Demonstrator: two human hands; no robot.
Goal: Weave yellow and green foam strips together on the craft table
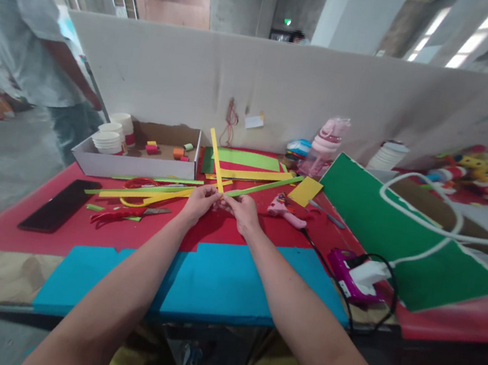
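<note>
My left hand (201, 202) and my right hand (242, 211) meet over the red table cover, fingers pinched together on crossing paper strips. One yellow strip (216, 159) rises upright from between the fingertips. A green strip (267, 185) slants away to the right from the right hand's fingers. To the left, more green and yellow strips (148, 192) reach toward the left hand; whether they join the held ones is hidden by the fingers. Red-handled scissors (118, 215) lie left of my left hand. A pink glue gun (288, 212) rests to the right of my right hand.
A black phone (59, 206) lies at left, before a white box (137, 169) holding paper cups (110, 140). Blue sheets (227, 280) cover the front edge. At right are a purple power strip (356, 281), a green board (394, 240) and a pink bottle (326, 143). A person (29, 31) stands at left.
</note>
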